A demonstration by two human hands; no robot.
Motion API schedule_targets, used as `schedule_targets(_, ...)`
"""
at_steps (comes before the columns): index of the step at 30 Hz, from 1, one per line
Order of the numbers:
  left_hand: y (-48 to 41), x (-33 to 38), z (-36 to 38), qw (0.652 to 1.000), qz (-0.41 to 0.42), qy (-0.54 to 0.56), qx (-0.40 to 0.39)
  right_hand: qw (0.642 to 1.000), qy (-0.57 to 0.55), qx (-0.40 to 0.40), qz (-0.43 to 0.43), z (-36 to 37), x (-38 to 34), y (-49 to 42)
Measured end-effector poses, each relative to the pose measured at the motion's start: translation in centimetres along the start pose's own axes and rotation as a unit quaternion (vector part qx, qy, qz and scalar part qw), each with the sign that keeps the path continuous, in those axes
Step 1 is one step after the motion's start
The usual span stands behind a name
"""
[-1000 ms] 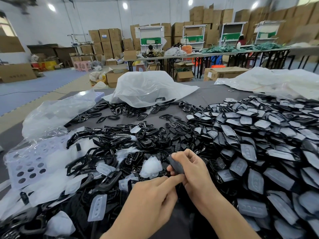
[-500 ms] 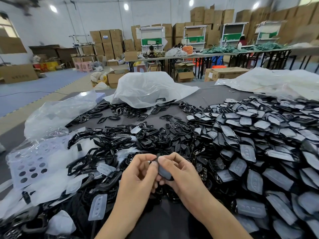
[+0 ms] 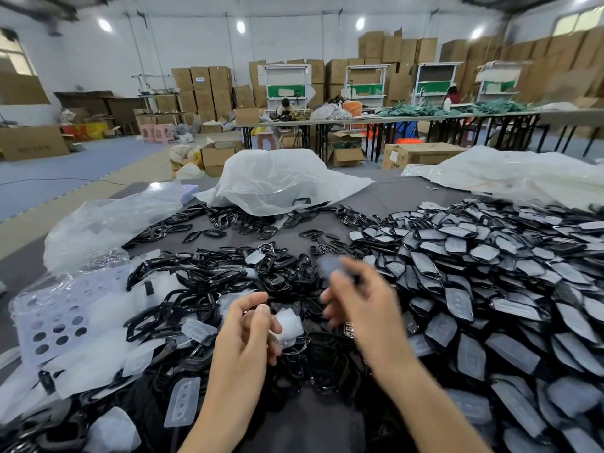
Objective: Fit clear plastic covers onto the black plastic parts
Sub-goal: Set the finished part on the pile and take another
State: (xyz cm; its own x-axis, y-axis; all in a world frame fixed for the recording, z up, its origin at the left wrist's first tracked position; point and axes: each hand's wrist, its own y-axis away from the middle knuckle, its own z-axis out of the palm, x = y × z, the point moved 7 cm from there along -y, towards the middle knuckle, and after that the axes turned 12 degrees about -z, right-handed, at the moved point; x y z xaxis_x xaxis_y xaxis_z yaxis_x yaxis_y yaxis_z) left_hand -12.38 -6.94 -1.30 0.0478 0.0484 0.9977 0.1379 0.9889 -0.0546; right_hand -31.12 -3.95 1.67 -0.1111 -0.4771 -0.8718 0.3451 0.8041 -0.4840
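My left hand hovers over the heap with fingers loosely curled and nothing in it. A loose clear cover lies just beyond its fingertips. My right hand is blurred by motion, fingers spread. A blurred grey covered black part is at its fingertips, and I cannot tell whether they still hold it. Bare black plastic frames are heaped in the middle and to the left. Another clear cover lies near the front. A large pile of covered parts fills the right side.
A white perforated tray under clear plastic sits at the left. A crumpled clear bag lies behind it, a big white bag at the far middle, more sheeting at the far right. Grey table surface shows beyond the piles.
Both hands were together on one black part with its cover. They have now separated: the right hand swings up and right with the part, and the left hand has let go.
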Motion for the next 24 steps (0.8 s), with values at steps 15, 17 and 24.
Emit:
schedule_targets(15, -0.5, 0.9, -1.6, 0.862, 0.154, -0.461, 0.146, 0.982, 0.187, -0.015, -0.018, 0.6, 2.1, -1.2)
schedule_targets(17, -1.2, 0.4, -1.5, 0.836, 0.135, -0.513, 0.144, 0.966, 0.245, -0.072, -0.034, 2.8, 2.8, -1.6)
schedule_targets(24, -3.6, -1.3, -1.8, 0.758, 0.065, -0.631, 0.154, 0.825, 0.494, -0.268, -0.055, 8.3, 6.4, -4.9)
